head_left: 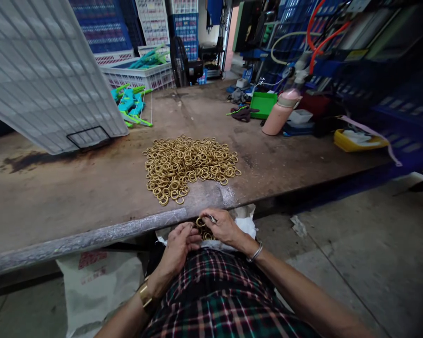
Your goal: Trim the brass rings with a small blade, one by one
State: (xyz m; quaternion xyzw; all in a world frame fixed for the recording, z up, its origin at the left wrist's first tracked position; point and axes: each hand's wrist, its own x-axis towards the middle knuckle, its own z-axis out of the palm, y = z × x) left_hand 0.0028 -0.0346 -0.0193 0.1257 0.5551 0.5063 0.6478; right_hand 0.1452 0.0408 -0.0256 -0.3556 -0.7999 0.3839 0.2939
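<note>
My right hand [223,228] is closed in a pinch on a brass-coloured ring [199,222] just below the table edge. A small shiny grey piece shows by its fingertips, too small to name. Opposite it, my left hand [179,245] is loosely bent with its fingers apart, and I see nothing held in it. More rings [206,234] lie between the hands on pale sheeting [246,223] over my lap, partly hidden by the fingers. On the table in front spreads a large pile of the same rings [192,162].
A white ribbed crate [56,70] leans at the left of the table [113,188]. Turquoise-and-green plastic parts [132,103] lie behind it. A pink bottle [280,115], green tray [263,104] and yellow tray [356,143] stand right. A printed sack [102,286] hangs below left.
</note>
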